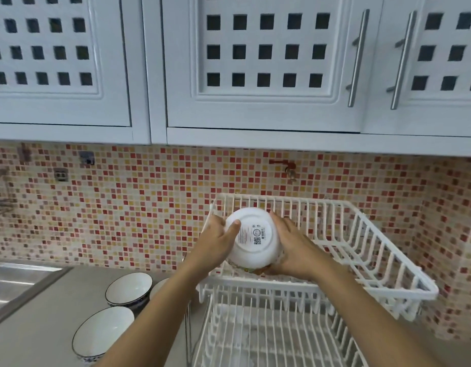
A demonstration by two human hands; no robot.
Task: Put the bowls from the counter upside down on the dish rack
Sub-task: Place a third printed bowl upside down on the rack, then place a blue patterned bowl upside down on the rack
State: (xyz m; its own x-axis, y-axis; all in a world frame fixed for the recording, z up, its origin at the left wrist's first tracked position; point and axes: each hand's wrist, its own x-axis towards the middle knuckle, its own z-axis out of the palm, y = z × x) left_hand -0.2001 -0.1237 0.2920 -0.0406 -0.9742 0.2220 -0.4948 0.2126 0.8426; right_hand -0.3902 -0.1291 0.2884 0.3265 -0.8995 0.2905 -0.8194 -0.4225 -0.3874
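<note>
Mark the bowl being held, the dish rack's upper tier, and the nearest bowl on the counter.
held bowl (251, 238): head view, on its upturned base beside the label.
dish rack upper tier (403, 280): head view, on its white wire right wall.
nearest counter bowl (103, 331): head view, on its white inside.

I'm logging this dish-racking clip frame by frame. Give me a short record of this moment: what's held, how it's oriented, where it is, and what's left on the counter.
held item: white bowl, gripped by left hand and right hand
orientation: base with label faces the camera, tipped toward upside down
position: over the upper tier of the dish rack, not yet released
rack contents: no other bowls visible on either tier
counter: two bowls upright, far one and near one; a third rim shows behind the left arm
sink: at left edge
</note>
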